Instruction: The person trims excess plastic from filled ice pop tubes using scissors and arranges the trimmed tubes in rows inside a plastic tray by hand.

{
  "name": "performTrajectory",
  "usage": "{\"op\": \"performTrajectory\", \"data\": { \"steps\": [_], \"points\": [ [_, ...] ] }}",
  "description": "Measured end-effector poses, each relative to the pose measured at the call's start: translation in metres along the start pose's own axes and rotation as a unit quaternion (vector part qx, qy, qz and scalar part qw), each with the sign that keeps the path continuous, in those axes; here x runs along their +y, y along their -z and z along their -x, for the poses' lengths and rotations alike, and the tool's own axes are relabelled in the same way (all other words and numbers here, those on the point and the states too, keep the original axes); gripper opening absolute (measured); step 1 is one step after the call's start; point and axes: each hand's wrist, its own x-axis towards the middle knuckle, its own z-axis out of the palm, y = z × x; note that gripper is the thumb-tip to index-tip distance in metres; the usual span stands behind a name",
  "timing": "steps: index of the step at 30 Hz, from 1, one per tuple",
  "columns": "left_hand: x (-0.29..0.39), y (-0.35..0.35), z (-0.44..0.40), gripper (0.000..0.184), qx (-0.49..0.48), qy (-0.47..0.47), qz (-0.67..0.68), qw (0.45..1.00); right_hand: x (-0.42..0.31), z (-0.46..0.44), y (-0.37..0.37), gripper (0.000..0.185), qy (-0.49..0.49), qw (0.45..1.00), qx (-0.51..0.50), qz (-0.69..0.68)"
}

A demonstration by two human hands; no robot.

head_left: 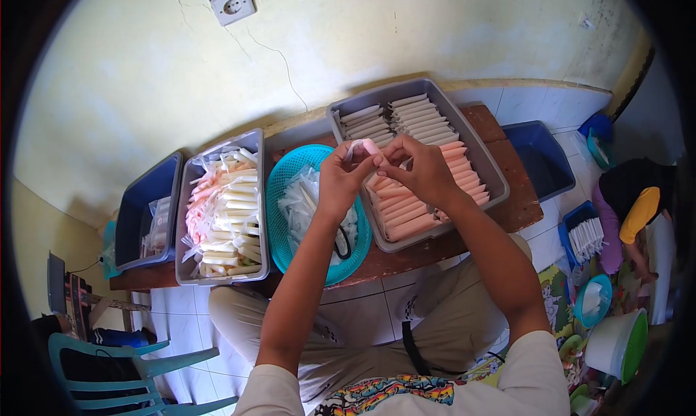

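Note:
My left hand [339, 175] and my right hand [424, 171] meet over the near part of a grey tray. Between their closed fingertips is a short pink stick in clear plastic [370, 147]; its lower part is hidden. In the grey tray [495, 171] lie rows of wrapped pinkish-white sticks [420, 118] at the back and wrapped orange-pink sticks [413, 216] in front. Beneath my left forearm stands a turquoise basket [279, 171] of clear plastic sleeves [297, 202]. A black-handled tool, perhaps scissors [342, 243], lies in it.
Another grey tray [262, 198] holds cream and pink wrapped sticks. Dark blue trays stand on the left [176, 191] and right [540, 155]. All line a wooden bench [525, 211] by the wall. Another person [638, 206] is at the right. A green chair [145, 365] stands lower left.

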Motion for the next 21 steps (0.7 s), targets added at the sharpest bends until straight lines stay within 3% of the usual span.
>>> {"op": "performTrajectory", "data": {
  "steps": [6, 10, 15, 19, 21],
  "points": [
    [0.01, 0.01, 0.017, 0.024, 0.064, -0.002, 0.091, 0.994, -0.017, -0.008, -0.018, 0.033, 0.019, 0.996, -0.027, -0.081],
    [0.024, 0.03, 0.036, 0.026, 0.089, -0.043, 0.01, 0.995, -0.034, -0.011, -0.019, 0.028, 0.063, 0.995, -0.062, -0.036],
    [0.04, 0.063, 0.055, 0.025, 0.077, -0.051, -0.12, 0.988, -0.068, -0.018, -0.03, 0.028, 0.137, 0.99, -0.036, -0.021],
    [0.054, 0.077, 0.063, 0.03, 0.032, -0.132, -0.297, 0.945, -0.079, -0.031, -0.049, 0.025, 0.215, 0.975, -0.054, 0.029],
    [0.063, 0.083, 0.068, 0.03, 0.025, -0.129, -0.336, 0.933, -0.08, -0.037, -0.056, 0.02, 0.276, 0.955, -0.086, 0.066]
  ]
}}
